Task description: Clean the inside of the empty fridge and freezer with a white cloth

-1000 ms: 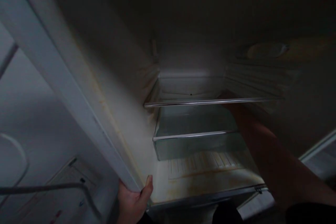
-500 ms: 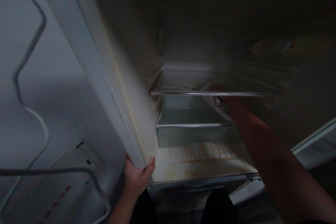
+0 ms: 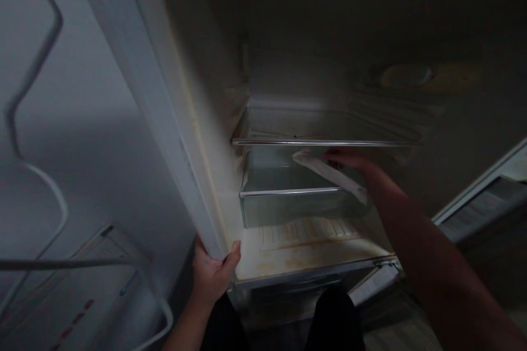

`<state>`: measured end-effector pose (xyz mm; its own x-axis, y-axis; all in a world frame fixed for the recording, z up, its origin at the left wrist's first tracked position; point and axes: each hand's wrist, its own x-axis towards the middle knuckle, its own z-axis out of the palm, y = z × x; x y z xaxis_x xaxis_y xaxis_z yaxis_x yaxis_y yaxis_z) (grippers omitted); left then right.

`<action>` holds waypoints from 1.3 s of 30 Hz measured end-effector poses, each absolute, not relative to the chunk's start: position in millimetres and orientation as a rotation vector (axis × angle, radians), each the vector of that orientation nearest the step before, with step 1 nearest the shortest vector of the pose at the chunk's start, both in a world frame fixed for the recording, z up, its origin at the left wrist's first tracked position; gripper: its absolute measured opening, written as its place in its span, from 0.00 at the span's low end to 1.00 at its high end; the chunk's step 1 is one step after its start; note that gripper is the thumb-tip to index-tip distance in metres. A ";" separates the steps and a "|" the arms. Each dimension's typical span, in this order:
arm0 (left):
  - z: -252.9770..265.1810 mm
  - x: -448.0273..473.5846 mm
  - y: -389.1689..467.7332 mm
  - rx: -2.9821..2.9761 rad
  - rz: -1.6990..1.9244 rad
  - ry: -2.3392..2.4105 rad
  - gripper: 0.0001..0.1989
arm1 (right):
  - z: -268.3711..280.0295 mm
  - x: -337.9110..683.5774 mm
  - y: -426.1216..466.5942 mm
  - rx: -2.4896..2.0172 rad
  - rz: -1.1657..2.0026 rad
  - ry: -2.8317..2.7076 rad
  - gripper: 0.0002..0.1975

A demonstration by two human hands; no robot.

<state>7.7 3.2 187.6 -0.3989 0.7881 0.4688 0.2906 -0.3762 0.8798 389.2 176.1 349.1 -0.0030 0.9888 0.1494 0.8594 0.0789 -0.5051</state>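
Note:
My left hand grips the lower end of the refrigerator's left side wall, thumb on the inner face and fingers around the outside. Inside the dim refrigerator, my right hand is closed on a whitish cloth, which hangs slantwise below the upper glass shelf. Its fingers are partly in shadow. Behind and beneath the cloth is a clear drawer with a pale front rim. The refrigerator floor in front of it is ribbed and stained yellow-brown.
A bent pale tube runs down the left, before a grey-white surface. A yellowish fitting sits on the right inner wall. The open door's edge slants at the right. My dark-clothed knees are close below the refrigerator floor.
My right hand and the cloth have come down from behind the upper shelf's edge to below it, and the cloth now hangs more in view. My left hand keeps its grip.

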 end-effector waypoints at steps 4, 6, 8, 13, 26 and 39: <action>184.6 5.6 4.9 1.459 1.844 1.463 0.29 | 352.9 358.6 153.6 -2.043 0.211 -2.163 0.16; 183.8 4.1 5.5 1.465 1.837 1.489 0.29 | 353.5 341.6 139.3 -2.060 0.058 -2.253 0.15; 182.5 2.7 5.7 1.473 1.816 1.491 0.29 | 351.9 324.7 121.6 -2.007 -0.167 -2.279 0.13; 182.3 2.8 4.7 1.487 1.828 1.407 0.31 | 344.8 291.5 74.6 -1.791 -0.478 -2.353 0.15; 185.1 3.5 7.2 1.577 1.849 1.422 0.30 | 327.6 328.2 102.8 -2.002 -0.203 -2.053 0.31; 186.7 4.0 6.2 1.600 1.823 1.469 0.28 | 343.6 286.9 59.6 -1.074 0.421 -2.144 0.19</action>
